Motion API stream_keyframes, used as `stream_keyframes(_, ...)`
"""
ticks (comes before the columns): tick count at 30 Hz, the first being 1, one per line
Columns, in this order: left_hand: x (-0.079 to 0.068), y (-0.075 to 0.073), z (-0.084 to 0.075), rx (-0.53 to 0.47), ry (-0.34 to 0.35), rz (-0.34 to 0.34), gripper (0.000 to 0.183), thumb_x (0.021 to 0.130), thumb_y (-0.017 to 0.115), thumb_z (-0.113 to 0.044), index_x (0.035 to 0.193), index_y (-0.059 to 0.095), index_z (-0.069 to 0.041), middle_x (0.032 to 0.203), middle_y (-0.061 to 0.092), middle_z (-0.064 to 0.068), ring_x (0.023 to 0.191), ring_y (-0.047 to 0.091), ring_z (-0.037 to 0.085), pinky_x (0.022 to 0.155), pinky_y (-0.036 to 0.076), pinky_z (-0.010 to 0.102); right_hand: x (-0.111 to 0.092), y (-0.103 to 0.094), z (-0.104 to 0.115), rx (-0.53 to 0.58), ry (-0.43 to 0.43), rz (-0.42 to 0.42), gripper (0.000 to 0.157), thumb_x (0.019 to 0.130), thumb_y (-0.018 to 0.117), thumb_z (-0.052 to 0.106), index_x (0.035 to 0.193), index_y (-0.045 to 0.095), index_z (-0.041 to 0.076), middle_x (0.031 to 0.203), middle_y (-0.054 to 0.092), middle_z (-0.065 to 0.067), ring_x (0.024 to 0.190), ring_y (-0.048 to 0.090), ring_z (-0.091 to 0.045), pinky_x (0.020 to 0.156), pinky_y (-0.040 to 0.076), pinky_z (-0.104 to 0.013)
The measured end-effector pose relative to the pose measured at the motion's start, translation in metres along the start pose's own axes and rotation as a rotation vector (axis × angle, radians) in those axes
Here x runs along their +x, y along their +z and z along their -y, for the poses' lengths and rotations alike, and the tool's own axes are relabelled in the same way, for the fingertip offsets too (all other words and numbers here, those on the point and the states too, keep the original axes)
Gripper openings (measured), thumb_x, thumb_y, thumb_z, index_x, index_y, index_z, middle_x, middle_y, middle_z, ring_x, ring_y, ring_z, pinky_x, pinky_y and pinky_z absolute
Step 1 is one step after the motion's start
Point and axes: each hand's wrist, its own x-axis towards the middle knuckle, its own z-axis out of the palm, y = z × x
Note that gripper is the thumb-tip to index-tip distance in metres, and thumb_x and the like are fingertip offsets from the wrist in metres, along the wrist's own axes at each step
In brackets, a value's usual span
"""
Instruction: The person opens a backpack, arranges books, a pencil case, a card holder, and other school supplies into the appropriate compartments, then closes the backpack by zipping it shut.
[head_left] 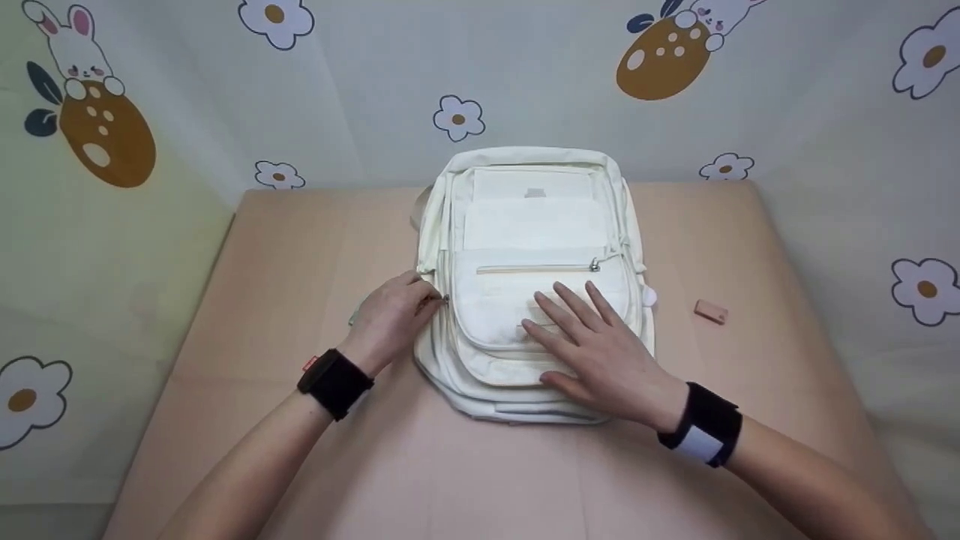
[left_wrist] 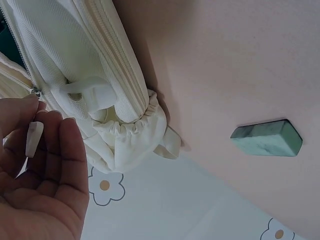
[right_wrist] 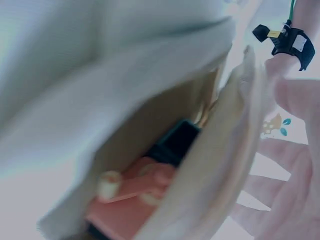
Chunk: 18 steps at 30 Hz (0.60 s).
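Note:
A cream backpack (head_left: 536, 217) lies on the table with its front face up. At its left side my left hand (head_left: 390, 319) pinches a zipper slider (left_wrist: 36, 92), and a white pull tab (left_wrist: 34, 139) hangs against the fingers. My right hand (head_left: 611, 364) lies flat over the lower front pocket, fingers spread. Through the partly unzipped opening, the right wrist view shows a pink object (right_wrist: 132, 192) with a cream knob and a dark teal object (right_wrist: 175, 142). Blur hides what kind they are.
A green block like an eraser (left_wrist: 270, 138) lies on the table left of the backpack, mostly hidden by the left hand in the head view. A small pink block (head_left: 711, 312) lies to the right. Patterned fabric walls (head_left: 375, 90) surround the table (head_left: 315, 240).

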Motion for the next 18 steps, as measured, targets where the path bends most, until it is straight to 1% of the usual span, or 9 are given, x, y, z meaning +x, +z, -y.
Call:
stream_keyframes(3,0.000,0.000,0.000,-0.003,-0.005,-0.003,0.007,0.095,0.074,-0.014,0.101,0.076,-0.011,0.104,0.069,0.003,0.094,0.067,0.021,0.081,0.055,0.037,-0.010,0.005,-0.005,0.016,0.060,-0.002,0.077,0.096,0.065,0.051,0.159,0.038,0.014,0.167,0.024,-0.016,0.154,0.016,-0.038,0.121,0.011,-0.059)
stream_keyframes(7,-0.001,0.001,-0.001,-0.009,0.011,-0.016,0.005,0.094,0.074,-0.012,0.099,0.074,-0.010,0.101,0.069,0.003,0.091,0.066,0.021,0.079,0.055,0.037,-0.017,0.013,-0.008,0.005,0.141,0.036,0.087,0.095,0.063,0.058,0.162,0.030,0.012,0.168,0.017,-0.018,0.155,0.011,-0.037,0.121,0.009,-0.057)
stream_keyframes(13,-0.004,0.001,-0.001,-0.006,0.051,-0.034,0.004,0.094,0.075,-0.012,0.098,0.073,-0.011,0.101,0.070,0.002,0.092,0.066,0.020,0.078,0.055,0.036,-0.017,0.021,-0.008,-0.046,0.158,0.031,0.092,0.092,0.066,0.058,0.161,0.029,0.011,0.168,0.016,-0.019,0.154,0.011,-0.039,0.121,0.010,-0.058)
stream_keyframes(18,-0.006,0.000,-0.002,-0.009,0.056,-0.033,0.005,0.095,0.074,-0.011,0.100,0.073,-0.011,0.105,0.071,0.002,0.097,0.067,0.021,0.081,0.055,0.037,-0.016,0.022,-0.007,-0.067,0.167,0.037,0.092,0.093,0.067,0.057,0.162,0.029,0.011,0.168,0.015,-0.019,0.155,0.010,-0.038,0.122,0.009,-0.057)
